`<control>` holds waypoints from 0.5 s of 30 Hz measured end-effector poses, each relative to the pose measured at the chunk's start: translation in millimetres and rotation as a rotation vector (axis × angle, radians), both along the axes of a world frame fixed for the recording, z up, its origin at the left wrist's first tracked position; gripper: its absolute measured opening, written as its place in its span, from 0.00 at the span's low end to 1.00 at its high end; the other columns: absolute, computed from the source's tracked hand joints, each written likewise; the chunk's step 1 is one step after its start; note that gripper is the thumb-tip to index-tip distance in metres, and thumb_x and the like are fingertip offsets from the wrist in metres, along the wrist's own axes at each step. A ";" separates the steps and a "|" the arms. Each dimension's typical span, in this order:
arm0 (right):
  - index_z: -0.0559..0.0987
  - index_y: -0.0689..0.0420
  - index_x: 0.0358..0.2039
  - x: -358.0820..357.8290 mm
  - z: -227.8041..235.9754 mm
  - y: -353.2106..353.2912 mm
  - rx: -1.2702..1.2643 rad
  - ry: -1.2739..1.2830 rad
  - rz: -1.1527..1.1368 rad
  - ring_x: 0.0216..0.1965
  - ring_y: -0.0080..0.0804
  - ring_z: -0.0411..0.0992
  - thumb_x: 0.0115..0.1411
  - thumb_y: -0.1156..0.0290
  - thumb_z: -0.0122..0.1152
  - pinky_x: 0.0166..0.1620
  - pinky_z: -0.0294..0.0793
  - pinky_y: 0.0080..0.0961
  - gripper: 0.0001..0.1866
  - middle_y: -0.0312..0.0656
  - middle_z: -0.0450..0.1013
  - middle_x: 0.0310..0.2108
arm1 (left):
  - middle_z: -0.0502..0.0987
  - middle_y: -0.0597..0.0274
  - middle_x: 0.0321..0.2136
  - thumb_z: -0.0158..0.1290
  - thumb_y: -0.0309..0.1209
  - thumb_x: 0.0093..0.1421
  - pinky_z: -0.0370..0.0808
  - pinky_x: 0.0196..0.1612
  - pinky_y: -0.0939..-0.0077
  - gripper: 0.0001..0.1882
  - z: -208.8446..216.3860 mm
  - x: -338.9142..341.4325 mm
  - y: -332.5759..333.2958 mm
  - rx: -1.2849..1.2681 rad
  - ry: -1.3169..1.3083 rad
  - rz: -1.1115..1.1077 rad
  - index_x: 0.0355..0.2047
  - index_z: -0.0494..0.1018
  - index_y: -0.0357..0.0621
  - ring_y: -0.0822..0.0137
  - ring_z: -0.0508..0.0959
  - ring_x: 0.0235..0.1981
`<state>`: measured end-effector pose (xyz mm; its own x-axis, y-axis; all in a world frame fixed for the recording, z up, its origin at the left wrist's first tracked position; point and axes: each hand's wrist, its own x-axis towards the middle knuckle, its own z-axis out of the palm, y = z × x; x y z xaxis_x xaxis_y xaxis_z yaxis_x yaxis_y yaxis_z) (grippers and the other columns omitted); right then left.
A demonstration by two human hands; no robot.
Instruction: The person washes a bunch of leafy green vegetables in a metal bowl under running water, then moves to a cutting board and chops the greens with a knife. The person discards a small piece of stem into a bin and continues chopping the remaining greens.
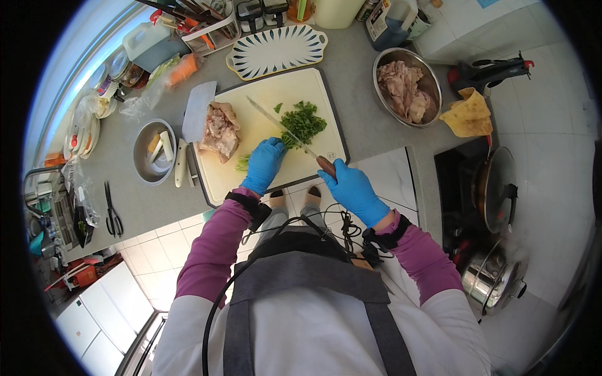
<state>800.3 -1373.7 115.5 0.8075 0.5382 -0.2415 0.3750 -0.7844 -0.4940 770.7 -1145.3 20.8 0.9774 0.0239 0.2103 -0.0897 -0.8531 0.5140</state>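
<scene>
Both hands wear blue gloves. My left hand (264,165) has its fingers curled over a bunch of leafy green herbs on the cutting board (301,81), with pale green stems (242,163) sticking out at its left. Chopped green leaves (307,122) lie in a pile just beyond. My right hand (357,193) grips the brown handle of a kitchen knife (268,115). Its long blade points to the far left and passes along the near left side of the leaves, close to my left fingers. A chunk of raw poultry (219,131) lies on the board's left part.
A cleaver (180,164) lies along the board's left edge, near a metal bowl (140,156) with white pieces. Scissors (111,213) lie farther left. Beyond the board is a patterned plate (276,51). At right stand a bowl of meat (379,62), a lidded pan (500,191) and a steaming pot (484,276).
</scene>
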 end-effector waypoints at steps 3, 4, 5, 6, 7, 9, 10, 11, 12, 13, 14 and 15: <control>0.66 0.60 0.32 -5.1 4.1 -0.5 -0.050 -0.046 0.049 0.18 0.53 0.71 0.61 0.52 0.49 0.21 0.70 0.44 0.20 0.52 0.70 0.15 | 0.74 0.58 0.31 0.54 0.30 0.52 0.73 0.34 0.64 0.06 -1.2 1.2 0.7 0.006 0.040 -0.002 0.30 0.75 0.44 0.55 0.74 0.33; 0.66 0.60 0.32 -5.9 1.8 0.4 -0.064 -0.065 0.063 0.17 0.53 0.71 0.61 0.53 0.49 0.21 0.70 0.44 0.20 0.52 0.70 0.15 | 0.74 0.58 0.31 0.54 0.30 0.52 0.73 0.34 0.64 0.06 -1.0 0.9 0.6 0.009 0.067 -0.002 0.30 0.75 0.44 0.55 0.74 0.33; 0.66 0.60 0.31 -5.7 -2.1 1.5 -0.065 -0.063 0.055 0.17 0.53 0.71 0.61 0.53 0.49 0.21 0.70 0.44 0.20 0.52 0.70 0.15 | 0.74 0.58 0.31 0.54 0.30 0.52 0.73 0.34 0.64 0.06 -0.5 0.6 0.3 0.001 0.047 -0.003 0.30 0.75 0.43 0.55 0.74 0.33; 0.66 0.60 0.31 -6.1 -6.7 2.3 -0.066 -0.059 0.049 0.17 0.53 0.71 0.61 0.53 0.49 0.21 0.70 0.44 0.20 0.52 0.70 0.15 | 0.74 0.58 0.31 0.54 0.30 0.52 0.73 0.34 0.64 0.06 0.1 0.0 0.0 -0.007 0.033 -0.003 0.30 0.75 0.43 0.54 0.74 0.33; 0.66 0.60 0.31 -6.9 -11.8 2.8 -0.066 -0.054 0.043 0.17 0.53 0.71 0.61 0.53 0.49 0.21 0.70 0.44 0.20 0.52 0.70 0.15 | 0.75 0.58 0.31 0.53 0.30 0.52 0.73 0.34 0.63 0.06 0.7 -0.9 -0.1 -0.015 0.021 -0.002 0.30 0.75 0.43 0.54 0.74 0.34; 0.66 0.61 0.31 -5.1 -23.7 6.1 -0.039 -0.040 0.014 0.18 0.53 0.71 0.61 0.53 0.49 0.21 0.70 0.44 0.20 0.53 0.70 0.15 | 0.75 0.58 0.31 0.53 0.29 0.52 0.73 0.35 0.64 0.06 1.4 -1.5 0.0 0.001 -0.011 -0.006 0.30 0.76 0.43 0.54 0.74 0.33; 0.66 0.61 0.31 -3.3 -28.9 8.3 -0.026 -0.034 -0.002 0.18 0.54 0.71 0.61 0.53 0.49 0.21 0.70 0.45 0.20 0.53 0.70 0.15 | 0.75 0.59 0.32 0.53 0.28 0.51 0.73 0.35 0.64 0.06 1.6 -1.6 0.3 0.011 -0.019 -0.014 0.30 0.76 0.44 0.54 0.74 0.33; 0.66 0.61 0.32 -0.4 -33.2 11.5 -0.008 -0.037 -0.007 0.18 0.54 0.71 0.61 0.53 0.49 0.21 0.70 0.45 0.21 0.53 0.70 0.15 | 0.75 0.59 0.32 0.53 0.28 0.51 0.73 0.35 0.64 0.06 1.7 -1.3 1.3 0.018 -0.050 -0.028 0.31 0.76 0.44 0.54 0.74 0.34; 0.66 0.61 0.32 2.6 -36.3 15.5 0.011 -0.040 -0.011 0.18 0.54 0.71 0.61 0.52 0.49 0.21 0.70 0.45 0.21 0.54 0.70 0.15 | 0.75 0.59 0.32 0.53 0.27 0.50 0.73 0.36 0.65 0.07 2.0 -1.3 2.9 0.031 -0.071 -0.047 0.31 0.76 0.44 0.55 0.74 0.34; 0.66 0.62 0.32 4.4 -37.1 18.0 0.015 -0.023 -0.023 0.19 0.54 0.71 0.60 0.52 0.49 0.21 0.70 0.45 0.21 0.54 0.70 0.15 | 0.75 0.59 0.33 0.54 0.27 0.50 0.73 0.37 0.65 0.07 2.3 -2.2 3.9 0.039 -0.097 -0.063 0.31 0.76 0.44 0.55 0.74 0.35; 0.66 0.62 0.32 6.2 -36.2 19.4 0.059 -0.039 -0.029 0.19 0.54 0.71 0.60 0.52 0.49 0.21 0.70 0.45 0.21 0.54 0.70 0.15 | 0.75 0.59 0.33 0.54 0.26 0.49 0.72 0.37 0.65 0.07 2.6 -3.0 4.4 0.045 -0.080 -0.056 0.31 0.76 0.44 0.55 0.74 0.35; 0.66 0.62 0.32 8.5 -33.8 20.3 0.087 -0.039 -0.038 0.19 0.54 0.72 0.61 0.52 0.49 0.21 0.70 0.45 0.21 0.54 0.70 0.15 | 0.75 0.59 0.34 0.54 0.26 0.49 0.72 0.38 0.66 0.08 3.1 -3.9 4.3 0.047 -0.072 -0.043 0.31 0.76 0.44 0.55 0.73 0.35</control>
<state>808.8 -1353.4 81.8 0.8359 0.5242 -0.1628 0.3660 -0.7533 -0.5464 766.8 -1141.0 23.8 0.9595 -0.0292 0.2800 -0.1620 -0.8708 0.4643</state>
